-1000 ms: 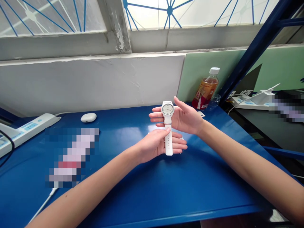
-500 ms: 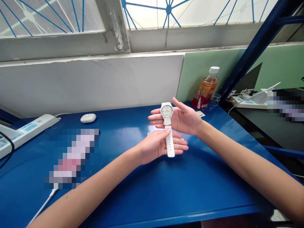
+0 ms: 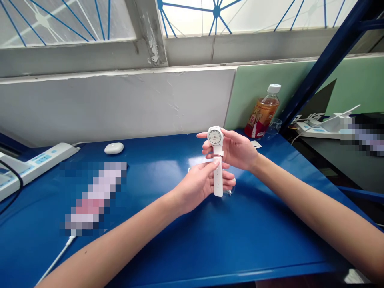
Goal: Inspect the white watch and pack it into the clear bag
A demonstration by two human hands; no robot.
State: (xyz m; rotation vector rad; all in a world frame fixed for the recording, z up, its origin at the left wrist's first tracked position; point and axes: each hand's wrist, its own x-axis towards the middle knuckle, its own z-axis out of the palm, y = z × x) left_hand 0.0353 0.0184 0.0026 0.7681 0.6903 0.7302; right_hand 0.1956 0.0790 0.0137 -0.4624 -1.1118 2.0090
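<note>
Watch (image 3: 218, 150) (a white one) has its strap (image 3: 218, 180) pinched by the left hand (image 3: 194, 185), its case (image 3: 215, 137) gripped by the curled right hand (image 3: 242, 150).

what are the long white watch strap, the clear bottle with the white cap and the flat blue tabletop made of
Long white watch strap: perhaps rubber or coated leather, satin; it looks smooth, with no visible weave.
Clear bottle with the white cap: apparently glossy plastic; its neck is see-through.
Flat blue tabletop: painted metal or coated board, can't tell which; bright reflections show its gloss.
</note>
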